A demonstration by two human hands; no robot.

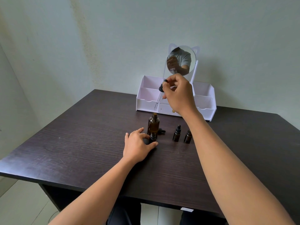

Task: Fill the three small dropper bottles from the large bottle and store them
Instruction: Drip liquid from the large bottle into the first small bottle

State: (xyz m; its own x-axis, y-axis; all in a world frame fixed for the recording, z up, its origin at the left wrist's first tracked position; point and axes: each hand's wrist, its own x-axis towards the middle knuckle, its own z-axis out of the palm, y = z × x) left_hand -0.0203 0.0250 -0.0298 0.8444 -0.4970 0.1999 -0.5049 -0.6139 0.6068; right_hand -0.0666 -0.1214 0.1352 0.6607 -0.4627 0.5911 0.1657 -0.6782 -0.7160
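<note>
The right hand (180, 93) is raised, fingertips pinching the black bulb of a dropper (161, 88) whose glass tube slants down from the grip, well above the open large bottle (153, 124). Just in front of that bottle the left hand (138, 145) curls thumb and fingers round an uncapped small bottle (152, 137) standing on the table (81, 143) — two more small bottles (177, 133) stand to the right of this grip, below the right wrist.
</note>
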